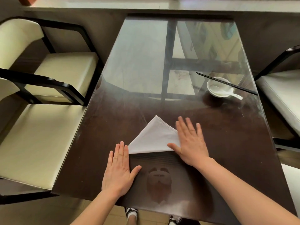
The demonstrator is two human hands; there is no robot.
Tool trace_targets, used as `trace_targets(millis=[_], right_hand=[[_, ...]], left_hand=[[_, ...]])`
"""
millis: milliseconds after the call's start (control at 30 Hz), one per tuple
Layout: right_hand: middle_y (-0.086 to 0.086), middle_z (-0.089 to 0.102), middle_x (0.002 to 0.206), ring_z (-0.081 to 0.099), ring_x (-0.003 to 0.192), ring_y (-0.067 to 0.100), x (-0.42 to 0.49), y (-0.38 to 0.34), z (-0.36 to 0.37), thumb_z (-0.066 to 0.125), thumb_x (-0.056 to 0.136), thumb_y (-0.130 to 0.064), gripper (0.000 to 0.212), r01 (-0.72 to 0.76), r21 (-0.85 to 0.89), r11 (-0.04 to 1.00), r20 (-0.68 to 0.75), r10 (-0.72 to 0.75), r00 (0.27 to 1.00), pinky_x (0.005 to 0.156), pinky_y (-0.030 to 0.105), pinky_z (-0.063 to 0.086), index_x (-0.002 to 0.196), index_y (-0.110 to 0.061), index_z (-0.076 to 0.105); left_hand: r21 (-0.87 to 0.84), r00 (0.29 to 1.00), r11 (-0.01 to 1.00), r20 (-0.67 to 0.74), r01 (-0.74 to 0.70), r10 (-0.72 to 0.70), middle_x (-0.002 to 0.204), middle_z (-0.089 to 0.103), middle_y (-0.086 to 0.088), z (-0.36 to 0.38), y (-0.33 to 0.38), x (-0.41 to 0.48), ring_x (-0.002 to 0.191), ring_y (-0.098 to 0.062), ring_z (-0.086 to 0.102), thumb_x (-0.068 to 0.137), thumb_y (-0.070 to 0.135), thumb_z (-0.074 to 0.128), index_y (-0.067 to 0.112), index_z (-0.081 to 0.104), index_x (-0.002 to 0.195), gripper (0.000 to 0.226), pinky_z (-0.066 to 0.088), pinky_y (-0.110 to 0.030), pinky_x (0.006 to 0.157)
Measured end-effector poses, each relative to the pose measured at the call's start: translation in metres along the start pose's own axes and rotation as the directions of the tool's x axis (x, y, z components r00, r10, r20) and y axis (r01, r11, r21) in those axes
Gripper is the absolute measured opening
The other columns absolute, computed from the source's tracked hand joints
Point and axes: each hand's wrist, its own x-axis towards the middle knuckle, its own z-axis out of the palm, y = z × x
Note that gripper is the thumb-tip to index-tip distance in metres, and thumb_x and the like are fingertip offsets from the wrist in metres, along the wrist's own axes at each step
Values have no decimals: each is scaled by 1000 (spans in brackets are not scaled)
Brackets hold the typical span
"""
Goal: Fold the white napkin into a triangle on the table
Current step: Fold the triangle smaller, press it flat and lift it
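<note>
The white napkin (152, 137) lies flat on the dark glass-topped table (227, 143) as a triangle, its apex pointing away from me. My right hand (190, 140) rests palm down with fingers spread over the napkin's right corner. My left hand (119, 168) lies flat on the table, fingertips just touching the napkin's lower left corner. Neither hand grips anything.
A white bowl (220, 86) with a white spoon in it stands at the right of the table, black chopsticks (227, 83) laid across its rim. Cream-cushioned chairs (40, 140) with black frames stand on both sides. A window ledge runs beyond the table's far end.
</note>
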Motion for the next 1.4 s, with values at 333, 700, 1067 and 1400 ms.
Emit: trace_targets(millis=[333,700,1067,1400], right_hand=[[-2,-4,167,-12,153,20,28,-91,25,9,86,-81,98,594,-41,803,122,-586,801,123,50,-10,159,-16,7],[-7,-15,166,-17,152,16,59,-36,11,-1,86,-81,95,230,-18,973,82,-228,970,124,50,-6,158,-20,-7],[-3,-18,164,-17,152,15,32,-36,24,-4,84,-83,97,117,52,992,55,-120,991,124,49,-4,154,-17,-12],[-1,-10,167,-17,152,19,-35,42,24,1,84,-85,102,-54,-38,998,79,57,995,124,51,-2,158,-15,1]], left_hand=[[-11,1000,1000,-12,-25,25,164,-9,-11,-1,-1,-2,152,-23,-11,93,73,7,7,-2,155,91,2,-44,121],[-18,1000,1000,18,6,-6,162,-25,-5,-2,3,-1,148,-20,-25,87,78,-4,13,-19,152,93,-2,-44,124],[-95,976,977,-126,-189,176,164,-16,8,-34,45,88,148,-12,-24,99,47,11,26,-8,156,63,-15,-37,120],[-26,967,968,-59,-248,246,163,-18,8,-23,47,107,148,-13,-23,99,51,7,24,-13,155,65,-14,-40,121]])
